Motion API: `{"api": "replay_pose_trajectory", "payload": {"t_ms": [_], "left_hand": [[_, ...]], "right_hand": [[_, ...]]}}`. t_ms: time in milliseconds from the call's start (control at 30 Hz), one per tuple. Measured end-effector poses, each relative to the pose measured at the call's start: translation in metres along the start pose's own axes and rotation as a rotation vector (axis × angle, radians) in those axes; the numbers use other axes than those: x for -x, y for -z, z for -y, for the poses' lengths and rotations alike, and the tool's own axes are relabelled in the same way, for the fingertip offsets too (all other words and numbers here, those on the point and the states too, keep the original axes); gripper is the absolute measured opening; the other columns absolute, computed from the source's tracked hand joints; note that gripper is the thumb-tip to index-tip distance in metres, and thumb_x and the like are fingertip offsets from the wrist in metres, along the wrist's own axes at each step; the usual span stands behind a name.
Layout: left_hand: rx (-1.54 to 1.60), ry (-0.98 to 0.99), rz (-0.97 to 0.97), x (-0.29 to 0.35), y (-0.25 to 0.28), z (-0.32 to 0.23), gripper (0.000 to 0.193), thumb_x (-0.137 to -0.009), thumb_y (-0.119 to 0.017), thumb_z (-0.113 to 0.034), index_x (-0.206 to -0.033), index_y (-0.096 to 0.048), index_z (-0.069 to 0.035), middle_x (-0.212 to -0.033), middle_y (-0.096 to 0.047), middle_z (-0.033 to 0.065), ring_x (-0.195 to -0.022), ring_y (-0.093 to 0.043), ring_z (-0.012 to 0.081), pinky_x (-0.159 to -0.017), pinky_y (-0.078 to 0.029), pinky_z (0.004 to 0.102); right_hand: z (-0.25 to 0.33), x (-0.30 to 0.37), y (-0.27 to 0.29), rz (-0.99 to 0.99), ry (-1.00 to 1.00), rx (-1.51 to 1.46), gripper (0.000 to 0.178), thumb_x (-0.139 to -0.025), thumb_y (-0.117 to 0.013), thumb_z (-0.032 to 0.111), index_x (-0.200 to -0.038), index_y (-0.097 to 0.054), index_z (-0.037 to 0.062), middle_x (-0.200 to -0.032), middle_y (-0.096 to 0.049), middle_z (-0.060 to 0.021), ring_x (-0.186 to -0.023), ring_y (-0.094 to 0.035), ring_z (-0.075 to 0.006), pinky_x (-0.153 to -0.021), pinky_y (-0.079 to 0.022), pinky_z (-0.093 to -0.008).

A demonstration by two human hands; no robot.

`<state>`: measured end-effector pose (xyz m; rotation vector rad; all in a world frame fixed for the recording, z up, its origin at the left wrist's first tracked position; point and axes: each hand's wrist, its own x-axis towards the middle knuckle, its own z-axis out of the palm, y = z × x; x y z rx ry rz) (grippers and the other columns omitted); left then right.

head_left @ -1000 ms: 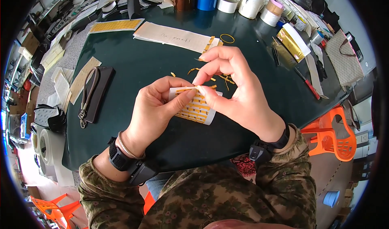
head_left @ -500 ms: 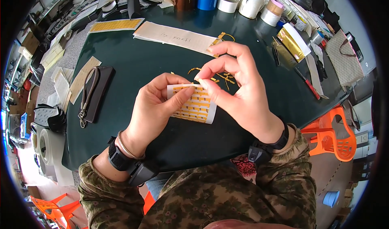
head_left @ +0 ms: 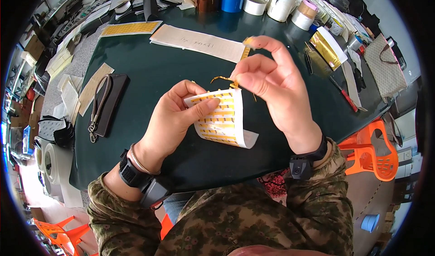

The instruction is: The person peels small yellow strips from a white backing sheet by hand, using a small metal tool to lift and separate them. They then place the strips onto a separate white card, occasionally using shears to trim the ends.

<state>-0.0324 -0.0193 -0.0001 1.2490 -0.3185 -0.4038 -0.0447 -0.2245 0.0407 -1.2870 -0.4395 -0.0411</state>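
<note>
My left hand (head_left: 170, 120) grips a white backing sheet (head_left: 222, 124) with rows of yellow stickers, thumb on its face and fingers behind. The sheet bends, and its lower right corner curls outward. Just above its upper right corner, my right hand (head_left: 287, 93) pinches a thin yellow strip (head_left: 234, 84) between thumb and a finger. The raised index finger has a small yellow scrap (head_left: 248, 41) at its tip. Thin yellow offcuts (head_left: 221, 78) lie on the table behind the sheet, partly hidden by my right hand.
On the dark green table (head_left: 136, 152) lie a long cream paper strip (head_left: 199, 43), a yellow-patterned sheet (head_left: 131, 28), a dark phone case (head_left: 111, 104) with a strap, and a red-handled knife (head_left: 346, 97). Cups and tape rolls line the back. An orange chair (head_left: 374, 149) stands right.
My right hand has moved slightly right, away from the sheet's top edge, with the yellow strip in its fingers. The sheet has tilted, and its lower right corner now curls out.
</note>
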Motion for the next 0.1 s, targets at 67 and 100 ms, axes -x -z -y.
{"api": "replay_pose_trajectory", "payload": {"t_ms": [67, 100], "left_hand": [[-0.005, -0.003, -0.006, 0.0003, 0.0004, -0.0011, 0.017, -0.087, -0.068, -0.012, -0.097, -0.055, -0.005, -0.091, -0.063, 0.0005, -0.081, -0.059, 0.0061, -0.073, -0.047, 0.019], [-0.01, -0.005, -0.012, 0.0005, 0.0004, -0.0017, 0.016, -0.088, -0.067, -0.012, -0.097, -0.055, -0.006, -0.092, -0.063, 0.0001, -0.083, -0.059, 0.0065, -0.075, -0.045, 0.018]], "right_hand": [[0.0017, -0.0017, 0.0039, -0.006, 0.018, 0.027, 0.049, -0.088, -0.061, 0.004, -0.13, -0.036, 0.0067, -0.096, -0.062, -0.0089, -0.095, -0.06, -0.0163, -0.091, -0.043, -0.0285], [0.0025, -0.0025, 0.0058, -0.012, 0.036, 0.053, 0.049, -0.089, -0.061, 0.004, -0.131, -0.036, 0.0072, -0.097, -0.062, -0.0086, -0.096, -0.06, -0.0173, -0.092, -0.043, -0.0289]]}}
